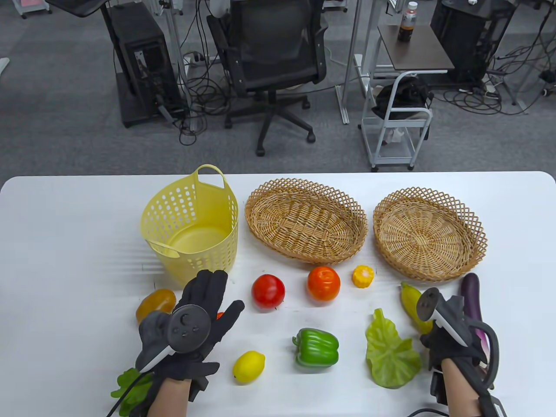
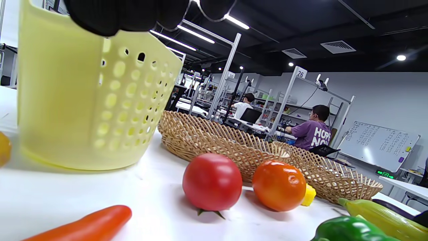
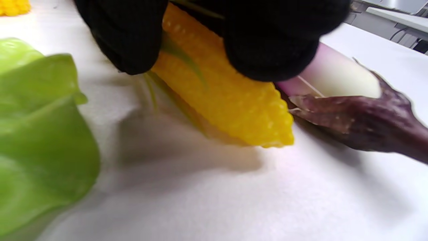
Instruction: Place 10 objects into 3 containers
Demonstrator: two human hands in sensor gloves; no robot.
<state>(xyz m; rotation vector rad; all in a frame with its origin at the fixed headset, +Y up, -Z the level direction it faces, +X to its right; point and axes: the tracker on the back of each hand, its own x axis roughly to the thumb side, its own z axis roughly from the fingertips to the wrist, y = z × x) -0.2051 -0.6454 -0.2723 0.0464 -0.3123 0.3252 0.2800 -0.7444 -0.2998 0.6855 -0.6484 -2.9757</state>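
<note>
Office chair (image 1: 271, 56), cart (image 1: 397, 126), bottle (image 1: 407, 22)

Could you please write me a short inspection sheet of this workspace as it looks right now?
Surface: white table.
Job's things: yellow basket and two wicker trays, nothing in them; tomatoes, pepper, lemon, leaf, eggplant loose.
Clutter: nothing seen.
Grippers: left hand open, holding nothing; right hand grips corn cob.
Cables: floor tangle; glove lead.
Surroundings: office chair, cart.
</note>
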